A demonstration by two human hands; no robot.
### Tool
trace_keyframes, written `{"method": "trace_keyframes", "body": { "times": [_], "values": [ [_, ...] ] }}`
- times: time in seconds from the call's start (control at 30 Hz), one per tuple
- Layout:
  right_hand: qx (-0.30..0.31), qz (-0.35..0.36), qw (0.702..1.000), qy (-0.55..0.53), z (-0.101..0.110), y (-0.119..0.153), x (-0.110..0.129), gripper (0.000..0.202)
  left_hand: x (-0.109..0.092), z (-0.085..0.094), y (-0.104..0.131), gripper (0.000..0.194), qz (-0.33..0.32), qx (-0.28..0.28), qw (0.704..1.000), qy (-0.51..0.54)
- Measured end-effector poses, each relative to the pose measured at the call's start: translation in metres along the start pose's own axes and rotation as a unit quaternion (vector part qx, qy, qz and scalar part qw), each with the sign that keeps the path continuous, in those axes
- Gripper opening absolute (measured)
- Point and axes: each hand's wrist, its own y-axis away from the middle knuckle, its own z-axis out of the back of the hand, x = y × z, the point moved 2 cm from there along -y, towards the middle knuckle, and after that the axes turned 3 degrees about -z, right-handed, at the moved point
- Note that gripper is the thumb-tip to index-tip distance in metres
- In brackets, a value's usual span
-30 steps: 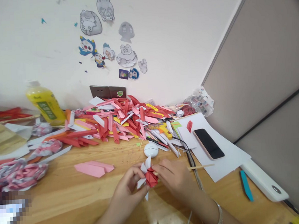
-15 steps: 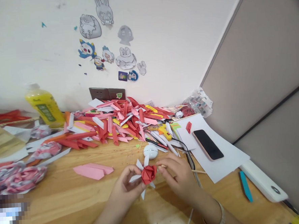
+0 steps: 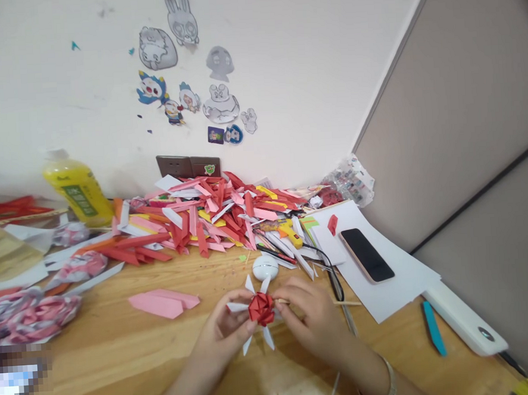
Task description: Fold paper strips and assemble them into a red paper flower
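Note:
A folded paper flower (image 3: pixel 261 308) with a red centre and pointed white outer petals is held between the thumb and fingers of my left hand (image 3: pixel 227 326). My right hand (image 3: pixel 310 314) pinches a thin wooden stick (image 3: pixel 350 303), whose long end sticks out to the right past the hand. The stick's other end meets the right side of the red petals; whether it goes in between them I cannot tell. Just beyond the flower sits a small white rounded case (image 3: pixel 265 268). To the left lies a folded pink paper piece (image 3: pixel 164 303).
A large heap of folded paper strips (image 3: pixel 211 212) lines the wall, with a yellow glue gun (image 3: pixel 290 234) at its right end. A yellow drink bottle (image 3: pixel 78 188) stands back left. On the right are white sheets (image 3: pixel 373 309), a phone (image 3: pixel 366 255) and a teal cutter-like piece (image 3: pixel 433 329).
The flower has turned in my left hand, so its white petals point in different directions. My right hand has shifted slightly left with the stick, and its tip is closer against the red petals.

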Motion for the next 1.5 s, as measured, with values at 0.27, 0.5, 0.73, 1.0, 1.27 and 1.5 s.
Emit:
{"method": "trace_keyframes", "body": {
  "times": [0.27, 0.5, 0.73, 1.0, 1.27, 1.5],
  "values": [
    [-0.056, -0.037, 0.998, -0.019, 0.006, 0.004, -0.003, 0.018, 0.007, 0.004, -0.002, 0.034, 0.034, -0.047, 0.997, 0.059],
    [-0.021, 0.021, 0.999, -0.022, -0.001, 0.002, -0.001, 0.017, 0.008, -0.001, 0.0, 0.024, 0.018, 0.028, 0.999, -0.016],
    [0.06, 0.034, 0.997, -0.022, -0.001, 0.002, 0.001, 0.015, 0.002, -0.004, 0.003, 0.025, 0.017, 0.061, 0.997, -0.038],
    [0.089, 0.033, 0.995, -0.014, -0.002, 0.0, 0.002, 0.01, 0.0, 0.001, 0.005, 0.026, 0.018, 0.046, 0.996, -0.077],
    [0.053, 0.083, 0.995, 0.028, -0.005, 0.003, 0.003, 0.016, 0.002, -0.001, 0.005, 0.024, 0.014, 0.061, 0.995, -0.076],
    [0.039, 0.108, 0.99, 0.086, -0.008, 0.003, 0.004, 0.02, 0.003, 0.0, 0.005, 0.026, 0.012, 0.055, 0.995, -0.088]
  ]
}}
